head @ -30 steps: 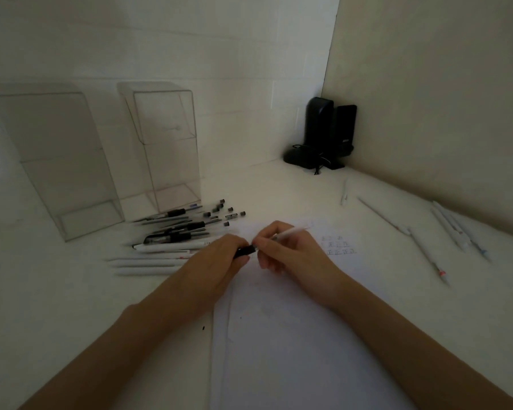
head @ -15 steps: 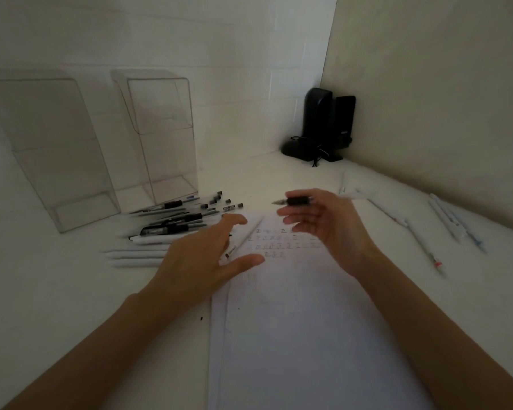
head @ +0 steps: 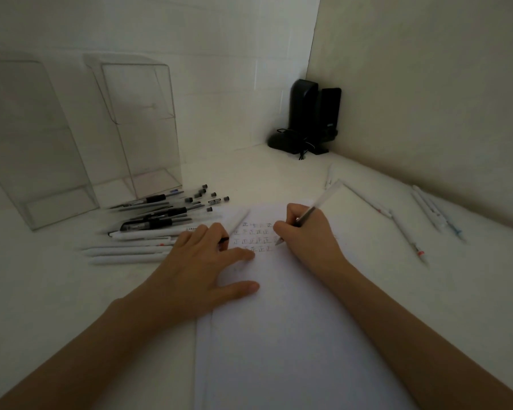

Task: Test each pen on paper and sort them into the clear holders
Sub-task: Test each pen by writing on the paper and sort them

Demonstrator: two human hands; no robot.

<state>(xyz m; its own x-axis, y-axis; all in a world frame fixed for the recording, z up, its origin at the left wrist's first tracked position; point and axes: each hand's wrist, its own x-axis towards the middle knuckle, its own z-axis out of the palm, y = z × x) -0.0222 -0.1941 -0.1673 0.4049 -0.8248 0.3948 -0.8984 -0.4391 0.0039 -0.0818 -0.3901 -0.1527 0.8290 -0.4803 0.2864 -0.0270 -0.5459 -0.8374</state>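
Dim white desk (head: pixel 57 291) (corner speakers (head: pixel 304 113)), right hand (head: pixel 308 235) gripping pen (head: pixel 323 199), left hand (head: pixel 199 267) flat

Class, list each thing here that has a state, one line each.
Right hand: grips pen.
Pen: uncapped, tip on paper.
Left hand: flat, pressing paper.
Paper: flat, partly marked.
Left holder: upright, empty.
Right holder: upright, empty.
Pen pile: lying loose, unsorted.
Right-side pens: lying loose, spread apart.
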